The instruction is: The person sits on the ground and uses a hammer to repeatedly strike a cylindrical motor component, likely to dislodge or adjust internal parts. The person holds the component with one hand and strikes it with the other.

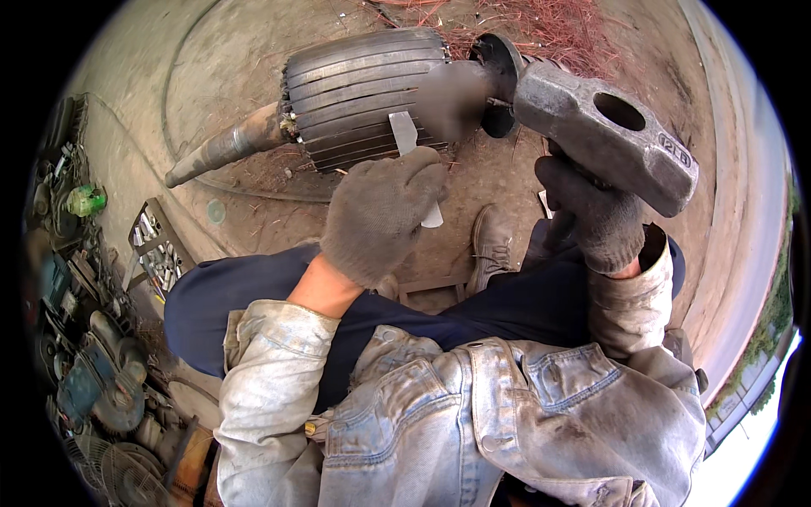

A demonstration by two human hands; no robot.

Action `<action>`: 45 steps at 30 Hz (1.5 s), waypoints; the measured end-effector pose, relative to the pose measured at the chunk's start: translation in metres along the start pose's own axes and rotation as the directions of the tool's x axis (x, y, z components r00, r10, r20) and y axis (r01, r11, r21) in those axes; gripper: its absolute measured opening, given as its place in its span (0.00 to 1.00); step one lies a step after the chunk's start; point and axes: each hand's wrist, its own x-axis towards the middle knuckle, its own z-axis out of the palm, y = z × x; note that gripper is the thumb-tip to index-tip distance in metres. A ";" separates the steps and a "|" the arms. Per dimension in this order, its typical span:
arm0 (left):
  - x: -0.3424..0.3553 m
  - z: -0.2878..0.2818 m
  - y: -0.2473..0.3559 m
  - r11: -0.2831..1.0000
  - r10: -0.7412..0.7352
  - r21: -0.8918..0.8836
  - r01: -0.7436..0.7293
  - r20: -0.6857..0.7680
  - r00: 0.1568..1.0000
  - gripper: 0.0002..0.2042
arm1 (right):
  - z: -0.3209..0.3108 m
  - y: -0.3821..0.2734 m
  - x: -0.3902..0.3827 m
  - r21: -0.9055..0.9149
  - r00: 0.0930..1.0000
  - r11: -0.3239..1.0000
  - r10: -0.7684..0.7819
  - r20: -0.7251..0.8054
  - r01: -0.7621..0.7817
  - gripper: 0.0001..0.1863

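My left hand (380,211), in a grey knit glove, is closed round a flat metal strip (403,133). One end of the strip sticks up past the fingers, in front of a rotor (363,89); the other end shows below the hand. Slotted dark metal bars line the rotor's drum, and a tapered shaft (228,144) runs out to the left. To the right, my gloved right hand (596,207) grips a sledgehammer, its heavy steel head (604,131) raised close to me. The hammer's handle is mostly hidden; a dark hole shows in the head.
A dark round flange (498,84) sits at the rotor's right end, beside a blurred patch. Reddish wire scraps (557,34) lie behind. At left stand a tray of small tools (156,249), a green object (86,201) and piled machine parts (101,380). My shoe (494,245) is near.
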 end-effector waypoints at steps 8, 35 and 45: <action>-0.014 -0.035 -0.027 0.984 -0.151 -0.147 0.105 -0.356 0.922 0.10 | 0.020 0.012 -0.003 -0.117 0.917 0.909 -0.395 0.059 0.400 0.18; -0.031 -0.088 -0.083 0.797 -0.567 -0.460 0.392 -0.344 0.748 0.08 | 0.047 0.009 -0.007 -0.221 0.945 0.927 -0.263 0.196 0.303 0.19; -0.029 -0.099 -0.073 0.733 -0.606 -0.552 0.398 -0.263 0.751 0.07 | 0.050 -0.018 -0.010 -0.171 0.921 0.936 -0.250 0.300 0.309 0.23</action>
